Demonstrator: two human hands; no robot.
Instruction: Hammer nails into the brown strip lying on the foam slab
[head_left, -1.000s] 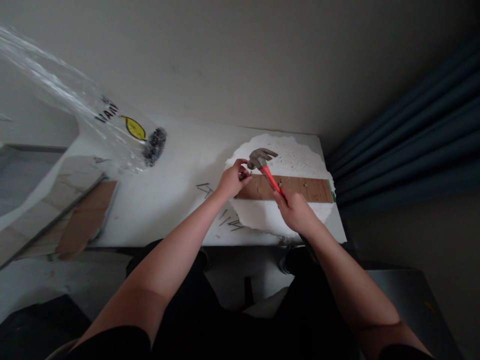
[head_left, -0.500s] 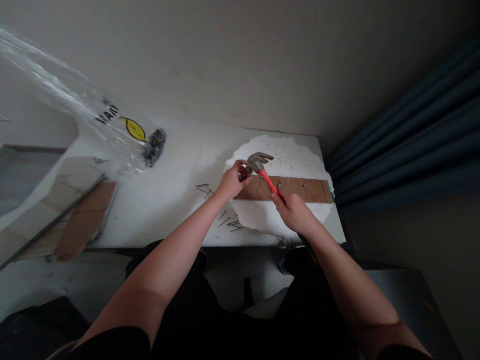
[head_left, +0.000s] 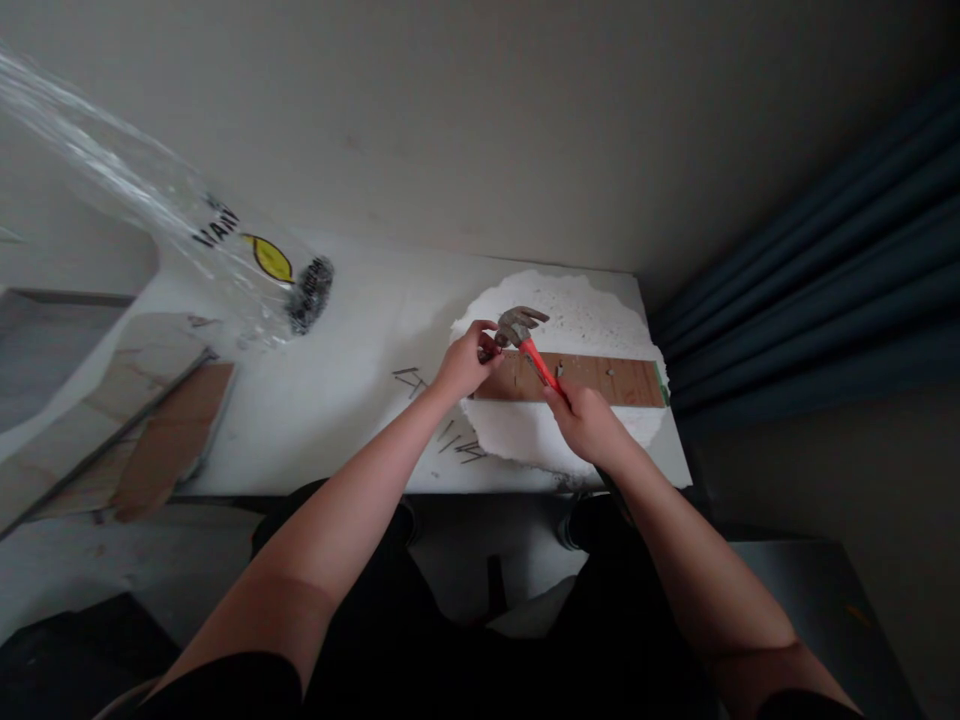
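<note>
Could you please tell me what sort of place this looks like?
Perhaps a makeshift work corner indoors: a hammer in the right hand, loose nails on a white tabletop, and a dark blue curtain beside it.

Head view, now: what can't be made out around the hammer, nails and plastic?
- Head view: what the left hand may be pinching; the hand itself and the hammer obscure it.
- Head view: part of the hammer's handle, covered by the right hand.
- Head view: the nails' exact count; too small, overlapping.
- Head view: the plastic's far end, cut off by the left edge.
</note>
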